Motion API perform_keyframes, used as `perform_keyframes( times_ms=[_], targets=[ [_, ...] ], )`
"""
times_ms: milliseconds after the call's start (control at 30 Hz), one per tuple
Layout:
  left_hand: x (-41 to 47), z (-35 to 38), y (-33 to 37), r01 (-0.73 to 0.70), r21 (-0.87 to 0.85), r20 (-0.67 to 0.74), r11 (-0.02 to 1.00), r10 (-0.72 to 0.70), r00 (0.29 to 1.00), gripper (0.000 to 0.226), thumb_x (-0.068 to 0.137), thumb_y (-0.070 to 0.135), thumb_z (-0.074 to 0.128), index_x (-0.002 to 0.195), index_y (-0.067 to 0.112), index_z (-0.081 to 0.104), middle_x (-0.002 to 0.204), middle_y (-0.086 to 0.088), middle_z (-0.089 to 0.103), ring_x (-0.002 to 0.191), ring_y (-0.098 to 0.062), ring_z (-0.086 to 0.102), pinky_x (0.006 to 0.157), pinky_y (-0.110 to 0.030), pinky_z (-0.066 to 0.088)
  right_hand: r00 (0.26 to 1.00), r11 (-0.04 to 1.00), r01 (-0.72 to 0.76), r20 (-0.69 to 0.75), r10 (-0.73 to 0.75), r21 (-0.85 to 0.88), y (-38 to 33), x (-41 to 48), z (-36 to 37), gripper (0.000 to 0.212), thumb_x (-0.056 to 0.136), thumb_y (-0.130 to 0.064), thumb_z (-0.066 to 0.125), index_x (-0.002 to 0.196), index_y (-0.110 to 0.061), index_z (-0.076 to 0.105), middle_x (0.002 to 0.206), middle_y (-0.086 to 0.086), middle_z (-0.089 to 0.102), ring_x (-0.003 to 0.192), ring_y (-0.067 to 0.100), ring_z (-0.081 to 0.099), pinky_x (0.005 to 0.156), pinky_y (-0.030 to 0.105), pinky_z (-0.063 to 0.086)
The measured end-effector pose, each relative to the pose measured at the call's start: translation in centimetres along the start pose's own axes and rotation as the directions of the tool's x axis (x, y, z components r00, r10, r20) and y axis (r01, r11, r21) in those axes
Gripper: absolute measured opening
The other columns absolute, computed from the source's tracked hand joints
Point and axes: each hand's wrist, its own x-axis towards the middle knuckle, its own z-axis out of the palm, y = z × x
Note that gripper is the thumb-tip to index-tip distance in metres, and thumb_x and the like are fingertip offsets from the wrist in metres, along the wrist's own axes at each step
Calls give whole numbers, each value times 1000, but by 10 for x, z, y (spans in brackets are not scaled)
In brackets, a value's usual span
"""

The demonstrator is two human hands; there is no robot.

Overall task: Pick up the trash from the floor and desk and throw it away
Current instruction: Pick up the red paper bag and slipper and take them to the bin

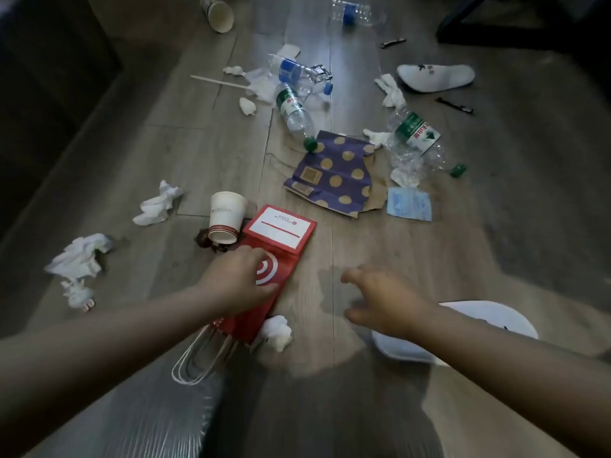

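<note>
Head camera view, looking down at a grey wood-plank floor (198,150) strewn with litter. From where I am steering, the job looks barely begun, and nearly everything is still to be picked up.

My left hand (238,279) rests on a flat red paper bag (284,239) close in front of me. The fingers curl over the bag's left edge and the thumb lies across its printed face, so I judge it is taking hold. My right hand (380,299) hovers over bare floor just right of the bag. It is blurred, its fingers are loosely spread, and it holds nothing.

The bag lies flat. Its long axis runs from near left to far right. The string handles (198,361) point back toward me, and the folded base with a white label points away.

A tipped paper cup (226,216) sits just beside the bag's far left corner, and a tissue wad (277,332) touches its near end.

Still on the floor further off:
- a purple spotted paper bag (334,173)
- several plastic bottles, one green-capped (296,117)
- crumpled tissues (158,203)
- another cup (218,13)
- a pale blue packet (410,204)

No bin or desk is in view, so I cannot tell whether anything has been thrown away.
</note>
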Motion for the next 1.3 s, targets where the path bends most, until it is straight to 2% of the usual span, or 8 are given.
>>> perform_keyframes(
  times_ms=[100,167,300,367,633,833,1133,1300],
  targets=[
    [-6,11,-6,20,53,26,998,-22,999,60,74,57,65,120,21,51,119,-3,55,105,-22,55,83,-32,46,1000,997,24,-2,-24,-73,10,-14,9,59,82,-44,66,133,-26,44,121,-2,54,97,14,53,74,24,41],
    [-8,15,-9,40,84,59,996,-45,997,65,72,59,66,121,20,50,123,-5,53,107,-24,54,83,-32,44,1000,995,9,17,-7,-102,19,-22,17,64,80,-46,66,136,-26,41,124,-2,53,101,16,52,78,25,42],
    [-8,18,-12,86,93,78,992,-94,993,82,70,61,68,135,20,41,134,-8,47,119,-27,49,92,-34,42,998,992,-28,60,36,-124,32,-34,23,77,78,-49,66,142,-26,31,134,-2,47,115,19,48,90,29,41],
    [-11,20,-12,113,89,106,990,-122,987,89,69,62,69,141,21,36,139,-9,43,124,-28,46,96,-35,41,996,992,-50,73,59,-118,38,-41,25,81,76,-49,67,144,-26,29,137,-3,45,118,19,47,91,28,40],
    [-6,19,-13,121,58,144,991,-129,981,87,72,58,69,142,19,35,140,-9,43,125,-27,46,93,-33,41,987,975,-101,105,123,-197,55,-48,37,92,71,-51,71,145,-24,25,138,0,42,119,21,46,94,32,43],
    [-5,33,-18,157,81,176,984,-169,970,99,67,65,69,144,19,28,143,-11,35,127,-32,42,101,-40,41,983,954,-99,119,138,-284,63,-45,49,113,63,-52,76,150,-23,10,147,2,29,132,23,34,106,37,34],
    [6,39,-24,261,34,135,965,-263,955,115,56,70,74,145,22,19,148,-14,24,130,-36,36,106,-44,38,989,967,-75,105,104,-244,69,-33,61,104,67,-48,69,149,-26,9,143,2,33,123,24,43,103,33,35],
    [7,42,-28,303,12,149,953,-301,942,122,54,69,75,149,26,10,147,-14,27,132,-35,35,104,-43,38,996,983,-84,21,88,-163,60,-17,56,103,70,-53,65,150,-21,9,142,2,35,123,22,43,103,31,32]
  ],
)
